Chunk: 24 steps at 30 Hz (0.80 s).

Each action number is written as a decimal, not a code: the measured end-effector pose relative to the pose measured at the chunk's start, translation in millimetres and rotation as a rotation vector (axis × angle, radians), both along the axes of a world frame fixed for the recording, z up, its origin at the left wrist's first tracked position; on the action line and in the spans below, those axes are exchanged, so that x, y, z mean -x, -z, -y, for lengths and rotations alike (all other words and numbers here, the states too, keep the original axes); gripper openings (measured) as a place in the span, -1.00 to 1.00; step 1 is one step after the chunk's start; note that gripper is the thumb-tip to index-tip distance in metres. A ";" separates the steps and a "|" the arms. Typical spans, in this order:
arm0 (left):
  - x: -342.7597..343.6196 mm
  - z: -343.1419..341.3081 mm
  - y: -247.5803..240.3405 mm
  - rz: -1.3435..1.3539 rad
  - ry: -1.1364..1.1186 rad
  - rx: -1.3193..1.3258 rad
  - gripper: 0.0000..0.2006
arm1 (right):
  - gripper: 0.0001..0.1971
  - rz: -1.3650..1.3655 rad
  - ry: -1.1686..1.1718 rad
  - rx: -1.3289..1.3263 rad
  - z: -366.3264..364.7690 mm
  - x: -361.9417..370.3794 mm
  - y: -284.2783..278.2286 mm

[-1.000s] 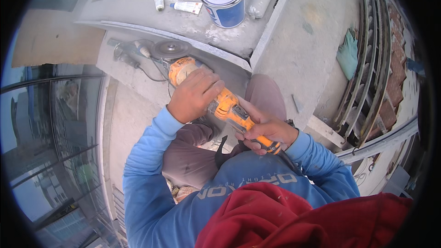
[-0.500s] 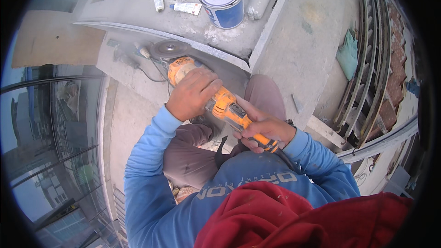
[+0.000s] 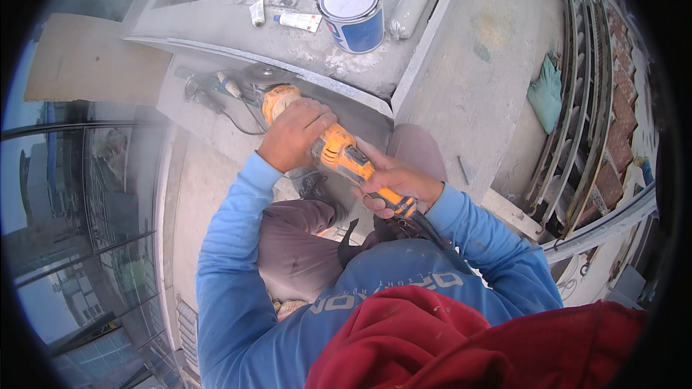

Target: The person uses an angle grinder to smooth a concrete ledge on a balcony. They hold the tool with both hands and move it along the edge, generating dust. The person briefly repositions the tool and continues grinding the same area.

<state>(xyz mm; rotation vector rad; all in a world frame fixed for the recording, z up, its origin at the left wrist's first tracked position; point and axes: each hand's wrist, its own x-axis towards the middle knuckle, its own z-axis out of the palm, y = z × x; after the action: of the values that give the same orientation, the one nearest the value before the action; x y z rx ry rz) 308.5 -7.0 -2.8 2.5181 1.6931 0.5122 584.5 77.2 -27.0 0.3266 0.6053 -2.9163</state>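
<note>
Both my hands hold an orange and black angle grinder (image 3: 337,150) slanting across the middle of the view. My left hand (image 3: 295,133) wraps over its front body, just behind the head. Farther back, my right hand (image 3: 398,184) grips the rear handle, fingers curled around it. The grinder's disc (image 3: 264,74) is at the edge of the pale stone slab (image 3: 317,78), whose underside it partly goes beneath; whether it touches I cannot tell. Haze of dust hangs about the disc. A dark cord runs from the handle's rear end beside my right sleeve.
On the slab stand a blue and white paint can (image 3: 352,18) and two tubes, one white (image 3: 297,21). Another tool with a cord (image 3: 205,97) lies left of the disc. Glass panes (image 3: 79,209) line the left; metal rails (image 3: 577,108) and a green bag (image 3: 546,94) are at right.
The grinder and both hands have shifted slightly left, the rear handle most. The disc now sits more under the slab's edge. The view has tilted a little, lowering the can and tubes in it.
</note>
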 end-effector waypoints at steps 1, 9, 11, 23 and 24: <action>1.7 -1.5 0.5 0.013 -0.004 0.005 -0.26 | 0.09 -0.008 0.007 0.005 -0.1 2.4 2.2; -11.6 2.7 -7.1 -0.005 0.010 0.008 -0.33 | 0.07 0.055 -0.001 -0.020 2.9 -13.2 -17.8; -24.0 4.3 -10.4 0.001 0.019 -0.027 -0.36 | 0.06 0.059 -0.011 -0.012 4.0 -24.7 -26.8; -52.6 7.6 -19.8 0.031 0.041 -0.028 -0.33 | 0.07 0.124 -0.023 -0.042 1.5 -48.8 -53.7; -50.9 7.1 -18.2 0.036 0.038 -0.021 -0.32 | 0.07 0.116 -0.023 -0.033 1.9 -48.1 -47.4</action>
<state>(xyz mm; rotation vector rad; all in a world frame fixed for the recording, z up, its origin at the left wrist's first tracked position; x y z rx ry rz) 359.4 -14.1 15.4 2.5339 1.6330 0.5721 632.6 75.3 20.5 0.4854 0.6357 -2.8439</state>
